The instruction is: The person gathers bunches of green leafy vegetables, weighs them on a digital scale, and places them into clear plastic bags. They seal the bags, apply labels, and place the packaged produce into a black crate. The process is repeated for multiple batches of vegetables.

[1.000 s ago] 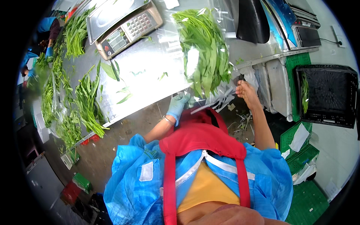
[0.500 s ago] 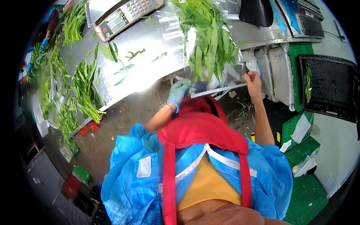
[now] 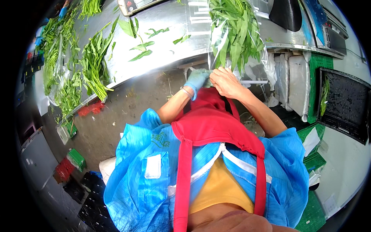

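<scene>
A clear plastic bag point(image 3: 262, 58) full of long-leaved greens point(image 3: 236, 36) lies at the table's near edge, its leafy end toward me. At the bag's near edge my two hands meet. My left hand point(image 3: 198, 79), in a thin blue glove, is closed on the bag's left corner. My bare right hand point(image 3: 227, 82) is right beside it, its fingers curled in and pinching the plastic. Exactly how the film runs between the fingertips is hidden. A white strip edges the bag to the right of my right hand.
Left of the bag, loose leafy stems point(image 3: 143, 47) and a bundle of greens point(image 3: 96, 63) lie on the metal table point(image 3: 166, 13). A scale point(image 3: 133, 5) stands at the back. A black crate point(image 3: 344, 102) and green crates point(image 3: 317, 83) are at the right. Another person's blue sleeve shows far left.
My right hand has moved left from the bag's right corner to join my left hand. The view has shifted, so the table and greens sit higher and the scale is partly cut off.
</scene>
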A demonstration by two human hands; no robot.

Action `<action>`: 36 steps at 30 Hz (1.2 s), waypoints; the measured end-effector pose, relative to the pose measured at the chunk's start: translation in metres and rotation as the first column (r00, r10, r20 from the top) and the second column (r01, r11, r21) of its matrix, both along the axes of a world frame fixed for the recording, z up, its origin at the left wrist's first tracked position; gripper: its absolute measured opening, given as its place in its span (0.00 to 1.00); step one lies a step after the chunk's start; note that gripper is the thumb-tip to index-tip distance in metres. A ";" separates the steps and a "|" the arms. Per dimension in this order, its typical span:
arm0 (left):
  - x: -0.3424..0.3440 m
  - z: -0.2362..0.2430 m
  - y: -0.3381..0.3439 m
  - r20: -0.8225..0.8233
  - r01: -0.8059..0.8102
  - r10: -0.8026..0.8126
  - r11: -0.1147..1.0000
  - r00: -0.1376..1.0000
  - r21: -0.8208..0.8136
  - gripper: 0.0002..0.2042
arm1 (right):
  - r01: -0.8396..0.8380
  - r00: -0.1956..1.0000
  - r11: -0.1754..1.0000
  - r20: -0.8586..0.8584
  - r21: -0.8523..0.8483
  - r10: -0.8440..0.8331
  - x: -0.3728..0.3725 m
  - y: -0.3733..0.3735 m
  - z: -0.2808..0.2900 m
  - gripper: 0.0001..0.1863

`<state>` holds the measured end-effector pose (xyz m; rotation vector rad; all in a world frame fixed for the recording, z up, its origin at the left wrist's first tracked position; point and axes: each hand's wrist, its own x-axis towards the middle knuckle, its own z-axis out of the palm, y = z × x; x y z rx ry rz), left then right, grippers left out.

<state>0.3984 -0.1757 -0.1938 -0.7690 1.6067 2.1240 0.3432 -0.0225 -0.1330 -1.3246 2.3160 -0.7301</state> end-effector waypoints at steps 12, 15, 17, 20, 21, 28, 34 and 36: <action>0.007 0.010 -0.017 0.063 -0.006 -0.008 0.977 0.998 0.214 0.08 | 0.199 0.667 0.657 0.391 0.728 -0.634 0.080 0.287 -0.088 0.07; 0.018 -0.013 -0.031 -0.454 -0.152 -0.138 0.824 0.881 -0.546 0.14 | 0.697 0.234 0.606 0.678 0.383 -0.697 0.017 0.252 -0.063 0.12; 0.002 0.022 -0.033 -0.416 -0.101 -0.315 0.683 0.853 -0.724 0.27 | 0.882 -0.106 0.304 0.781 0.360 -0.616 -0.031 0.207 -0.055 0.21; -0.015 0.031 -0.029 -0.348 -0.234 -0.622 0.261 0.701 -0.937 0.33 | 0.864 0.018 0.447 0.875 0.230 -0.484 -0.077 0.163 -0.032 0.18; -0.021 0.028 -0.028 -0.355 -0.259 -0.657 0.242 0.665 -0.935 0.32 | 0.832 0.075 0.515 0.876 0.208 -0.476 -0.085 0.157 -0.031 0.17; -0.028 -0.001 -0.032 -0.359 -0.339 -0.699 0.175 0.619 -0.924 0.28 | 0.831 0.092 0.526 0.888 0.180 -0.450 -0.091 0.154 -0.024 0.08; -0.040 -0.006 -0.016 -0.454 -0.371 -0.666 0.275 0.591 -0.887 0.19 | 0.823 0.059 0.530 0.897 0.206 -0.439 -0.087 0.161 -0.019 0.08; -0.047 -0.009 -0.023 -0.483 -0.388 -0.684 0.304 0.547 -0.870 0.15 | 0.842 0.107 0.505 0.857 0.192 -0.505 -0.089 0.170 -0.021 0.08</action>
